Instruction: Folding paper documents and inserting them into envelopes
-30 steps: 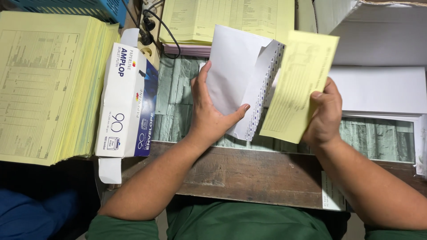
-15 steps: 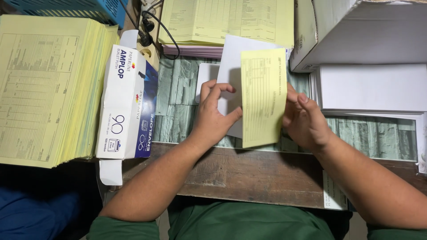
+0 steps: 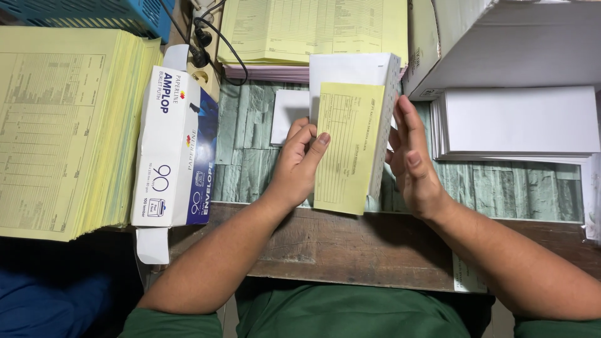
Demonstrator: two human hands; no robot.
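Now the left hand pinches the yellow slip against the white envelope, just right of the envelope box. Right hand hovers flat and open beside it, holding nothing. Best to square the edges, then press the fold evenly.

The yellow slip hides most of the white envelope.

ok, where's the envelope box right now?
In the head view, the white and blue envelope box lies left of the left hand, its flap open, between the tall stack of yellow forms and the green tabletop.
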